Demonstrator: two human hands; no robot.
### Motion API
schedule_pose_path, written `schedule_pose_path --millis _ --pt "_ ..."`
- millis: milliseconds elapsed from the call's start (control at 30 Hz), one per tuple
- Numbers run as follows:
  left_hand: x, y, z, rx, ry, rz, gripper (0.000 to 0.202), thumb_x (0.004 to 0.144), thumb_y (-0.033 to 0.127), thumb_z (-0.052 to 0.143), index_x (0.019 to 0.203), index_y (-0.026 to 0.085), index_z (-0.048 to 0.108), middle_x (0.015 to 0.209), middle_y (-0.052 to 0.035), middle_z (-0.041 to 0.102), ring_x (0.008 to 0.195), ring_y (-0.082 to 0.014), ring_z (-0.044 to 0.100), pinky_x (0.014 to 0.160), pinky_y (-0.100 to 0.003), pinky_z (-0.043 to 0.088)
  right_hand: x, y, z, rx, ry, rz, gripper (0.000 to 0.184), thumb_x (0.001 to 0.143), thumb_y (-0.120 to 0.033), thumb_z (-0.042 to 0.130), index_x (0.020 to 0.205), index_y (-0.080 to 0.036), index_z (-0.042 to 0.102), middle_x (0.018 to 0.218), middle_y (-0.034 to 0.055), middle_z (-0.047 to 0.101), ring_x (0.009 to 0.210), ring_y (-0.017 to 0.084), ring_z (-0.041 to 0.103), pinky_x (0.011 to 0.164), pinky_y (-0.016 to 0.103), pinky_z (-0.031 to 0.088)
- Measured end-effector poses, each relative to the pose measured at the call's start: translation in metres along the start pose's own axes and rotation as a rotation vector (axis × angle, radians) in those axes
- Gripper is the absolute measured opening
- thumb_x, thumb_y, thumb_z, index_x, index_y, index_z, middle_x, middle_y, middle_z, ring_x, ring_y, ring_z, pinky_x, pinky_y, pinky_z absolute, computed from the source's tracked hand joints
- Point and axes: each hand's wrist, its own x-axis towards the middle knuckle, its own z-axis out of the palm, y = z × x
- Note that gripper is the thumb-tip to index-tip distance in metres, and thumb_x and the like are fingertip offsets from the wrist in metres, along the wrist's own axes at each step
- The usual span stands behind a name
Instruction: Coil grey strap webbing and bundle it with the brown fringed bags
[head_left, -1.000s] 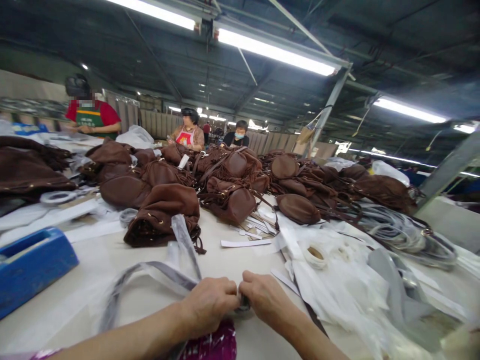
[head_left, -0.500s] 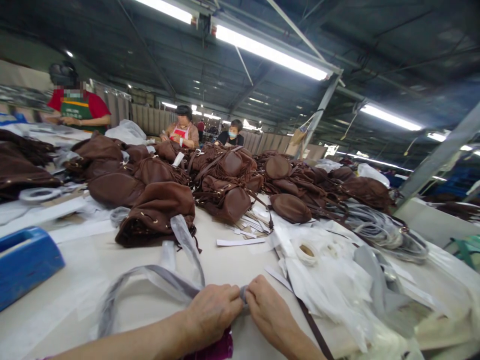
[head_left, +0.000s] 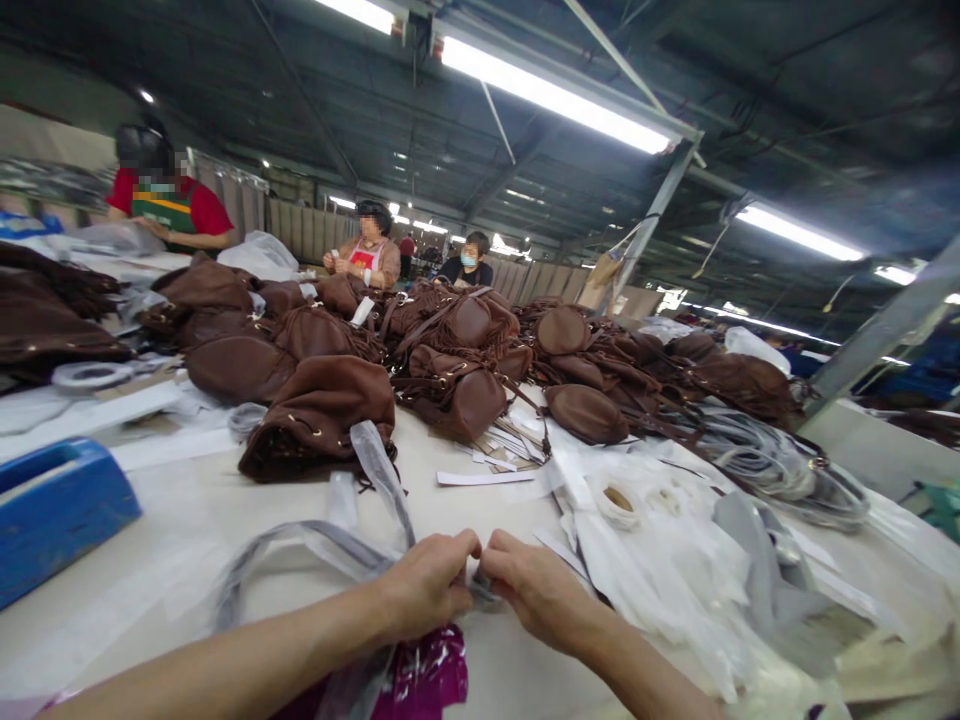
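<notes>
A grey strap in clear plastic wrap (head_left: pixel 341 540) loops over the table in front of me, and its end runs in between my hands. My left hand (head_left: pixel 429 588) is closed, pinching the strap from the left. Close on the other side, my right hand (head_left: pixel 536 592) has its fingers curled on the same strap; the short piece between them is mostly hidden by the fingers. Under my left wrist lies a shiny purple piece (head_left: pixel 435 672), perhaps an apron or sleeve. Just beyond the loop slumps a brown drawstring bag (head_left: pixel 330 410).
A blue tape dispenser (head_left: pixel 71 520) stands at the left. White plastic sheeting (head_left: pixel 667 570) covers the right side, with coiled wrapped straps (head_left: pixel 772 465) behind. Piled brown bags (head_left: pixel 465 335) line the far side. Paper strips (head_left: pixel 484 479) lie mid-table. Several co-workers are beyond.
My hands have shifted slightly upward, with fingers rolled differently on the strap. More of the purple piece shows. The loop at left has moved slightly, and the whole view has shifted a little.
</notes>
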Motion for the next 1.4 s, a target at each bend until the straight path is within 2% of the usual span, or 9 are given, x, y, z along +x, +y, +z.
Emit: schedule_pose_path --millis 200,333,500,700,833,967,1200,1267,1400 --pt "0.011 -0.003 -0.003 0.116 -0.020 0.107 0.007 0.079 0.013 0.060 0.079 0.019 0.058 0.084 0.0002 0.067 0.081 -0.0170 0.062 0.070 -0.022 0.042 0.010 -0.007 -0.007 -0.310 -0.153 -0.121 0.019 0.081 -0.004 0.051 0.084 -0.018 0.064 0.086 0.0064 0.065 0.066 0.018 0.061 0.050 0.028 0.033" --pt "0.009 -0.008 0.009 0.147 0.036 0.115 0.006 0.081 0.014 0.060 0.079 0.019 0.059 0.083 0.0007 0.064 0.081 -0.0162 0.060 0.070 -0.022 0.041 -0.001 -0.008 0.003 -0.112 -0.079 -0.118 0.020 0.085 -0.005 0.047 0.087 -0.017 0.062 0.092 0.0061 0.063 0.079 0.017 0.060 0.062 0.025 0.041" --pt "0.008 -0.007 0.013 0.187 0.044 0.073 0.005 0.080 0.015 0.059 0.081 0.019 0.057 0.083 -0.0002 0.063 0.080 -0.0176 0.059 0.070 -0.024 0.042 -0.011 -0.008 0.013 0.153 0.012 0.065 0.008 0.084 -0.011 0.055 0.087 -0.016 0.060 0.093 0.0050 0.060 0.087 0.018 0.057 0.075 0.027 0.043" --pt "0.006 -0.016 -0.005 0.076 -0.055 0.187 0.030 0.074 0.009 0.057 0.101 0.022 0.056 0.086 0.0029 0.065 0.080 -0.0157 0.059 0.069 -0.021 0.042 -0.013 0.011 0.011 -0.043 0.032 -0.295 0.011 0.090 -0.011 0.054 0.084 -0.020 0.059 0.108 0.0035 0.061 0.094 0.018 0.054 0.078 0.028 0.039" --pt "0.008 -0.018 -0.007 0.133 -0.071 0.257 0.029 0.075 0.007 0.056 0.099 0.023 0.059 0.087 0.0030 0.064 0.080 -0.0151 0.060 0.069 -0.021 0.042 -0.018 0.017 0.015 -0.330 0.141 -0.343 0.009 0.092 -0.022 0.057 0.083 -0.022 0.059 0.093 0.0018 0.062 0.081 0.019 0.053 0.069 0.033 0.034" --pt "0.013 -0.014 -0.003 0.300 -0.113 0.320 0.013 0.078 0.010 0.056 0.079 0.022 0.061 0.082 0.0019 0.060 0.074 -0.0145 0.059 0.059 -0.021 0.040 -0.022 0.009 0.020 -0.337 0.114 -0.159 0.013 0.090 -0.014 0.056 0.082 -0.023 0.060 0.079 0.0009 0.060 0.069 0.018 0.052 0.059 0.031 0.029" --pt "0.017 -0.012 0.001 0.350 -0.082 0.257 0.017 0.079 0.012 0.056 0.093 0.021 0.058 0.091 -0.0008 0.063 0.083 -0.0197 0.061 0.068 -0.025 0.044 -0.025 -0.015 0.013 -0.001 -0.024 0.208 0.010 0.082 -0.022 0.061 0.092 -0.020 0.062 0.092 0.0044 0.061 0.082 0.020 0.058 0.067 0.028 0.039" --pt "0.019 -0.011 -0.001 0.256 -0.089 0.263 0.031 0.079 0.011 0.059 0.107 0.022 0.054 0.095 -0.0007 0.064 0.088 -0.0199 0.061 0.073 -0.025 0.045 -0.025 -0.009 0.018 0.037 -0.011 0.146 0.008 0.085 -0.018 0.056 0.090 -0.020 0.063 0.096 0.0049 0.060 0.086 0.019 0.058 0.071 0.028 0.041" --pt "0.030 -0.010 -0.007 0.073 -0.191 0.416 0.046 0.078 0.017 0.067 0.122 0.025 0.053 0.096 0.0005 0.061 0.088 -0.0177 0.060 0.074 -0.021 0.044 -0.029 0.016 0.033 0.152 0.042 -0.214 0.012 0.087 -0.012 0.053 0.081 -0.019 0.061 0.095 0.0027 0.060 0.088 0.016 0.055 0.074 0.024 0.042"
